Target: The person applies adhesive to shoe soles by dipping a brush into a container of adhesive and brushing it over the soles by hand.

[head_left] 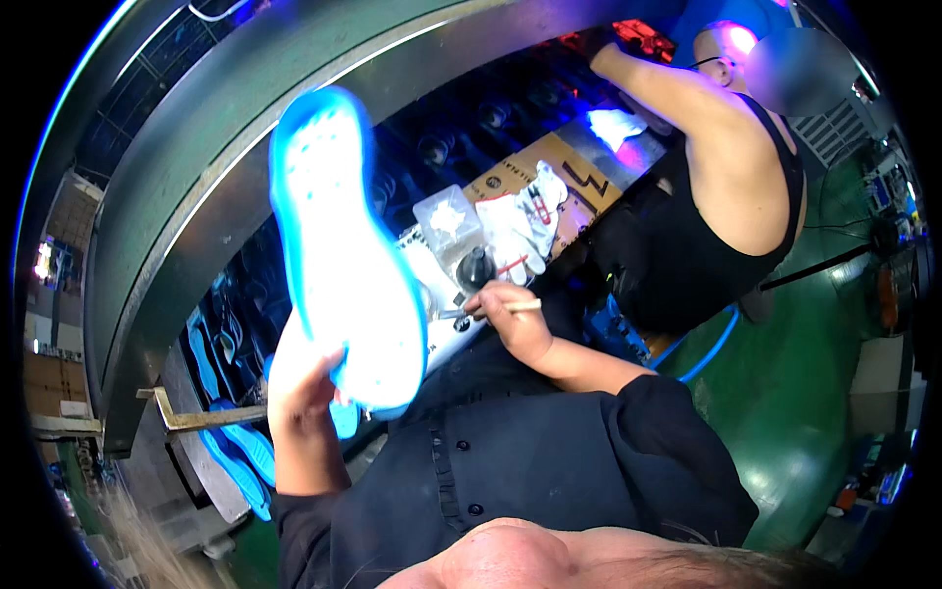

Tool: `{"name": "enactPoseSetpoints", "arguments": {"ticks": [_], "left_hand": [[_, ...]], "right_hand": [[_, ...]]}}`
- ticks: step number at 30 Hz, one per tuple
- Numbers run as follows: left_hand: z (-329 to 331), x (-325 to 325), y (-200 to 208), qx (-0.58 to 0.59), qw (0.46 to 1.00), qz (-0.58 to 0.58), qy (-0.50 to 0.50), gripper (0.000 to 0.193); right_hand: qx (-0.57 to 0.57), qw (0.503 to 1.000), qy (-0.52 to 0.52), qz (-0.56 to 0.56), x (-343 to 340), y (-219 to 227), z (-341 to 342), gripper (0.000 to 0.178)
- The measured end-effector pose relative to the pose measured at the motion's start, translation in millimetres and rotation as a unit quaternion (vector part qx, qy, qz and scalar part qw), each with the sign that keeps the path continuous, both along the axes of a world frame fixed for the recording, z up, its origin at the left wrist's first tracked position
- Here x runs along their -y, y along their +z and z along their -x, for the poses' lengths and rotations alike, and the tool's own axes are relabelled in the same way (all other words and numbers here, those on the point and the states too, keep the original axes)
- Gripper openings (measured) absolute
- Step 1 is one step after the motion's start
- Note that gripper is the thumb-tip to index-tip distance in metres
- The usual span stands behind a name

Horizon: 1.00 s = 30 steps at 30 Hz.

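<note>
A large shoe sole, bright white with a blue rim, stands tilted up in front of me. My left hand is closed on its lower left edge, and part of the fingers is hidden behind it. In my right hand is a thin brush with a pale handle, pinched between the fingers. The brush's tip points left, close to the sole's edge; whether they touch I cannot tell. Just above my right hand sits a small dark rounded pot. Beside it stands a clear plastic box with something white inside.
White gloves and a red-handled tool lie on cardboard. A curved metal machine frame arches along the left and far side. Blue soles lie at lower left. A co-worker in black sits at right, arm reaching forward.
</note>
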State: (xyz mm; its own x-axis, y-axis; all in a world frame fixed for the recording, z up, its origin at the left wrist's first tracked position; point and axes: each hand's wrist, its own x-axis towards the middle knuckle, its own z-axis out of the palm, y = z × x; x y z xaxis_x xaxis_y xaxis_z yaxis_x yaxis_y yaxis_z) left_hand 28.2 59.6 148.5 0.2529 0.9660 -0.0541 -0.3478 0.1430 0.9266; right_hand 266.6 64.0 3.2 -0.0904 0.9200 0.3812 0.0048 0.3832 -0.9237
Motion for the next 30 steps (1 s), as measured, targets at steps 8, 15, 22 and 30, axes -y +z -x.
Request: {"name": "enactPoseSetpoints", "arguments": {"ticks": [8,15,22,30], "left_hand": [[-87.0,-181.7,82.3,0.188,0.982,-0.034,-0.009,0.050],[-37.1,-130.3,55.0,-0.136,0.930,-0.281,0.194,0.041],[158.9,-109.2,62.7,-0.711,0.384,-0.279,0.520,0.035],[164.7,-118.4,59.8,-0.740,0.367,-0.257,0.502,0.043]], "right_hand": [[-0.060,0.996,-0.006,0.072,8.3,3.0,-17.2,0.030],[-0.086,0.991,-0.008,0.098,2.6,-12.2,-34.8,0.032],[-0.123,0.986,0.037,0.109,11.3,-15.4,-30.6,0.027],[-0.133,0.979,0.045,0.150,13.9,-8.2,-35.6,0.030]]}}
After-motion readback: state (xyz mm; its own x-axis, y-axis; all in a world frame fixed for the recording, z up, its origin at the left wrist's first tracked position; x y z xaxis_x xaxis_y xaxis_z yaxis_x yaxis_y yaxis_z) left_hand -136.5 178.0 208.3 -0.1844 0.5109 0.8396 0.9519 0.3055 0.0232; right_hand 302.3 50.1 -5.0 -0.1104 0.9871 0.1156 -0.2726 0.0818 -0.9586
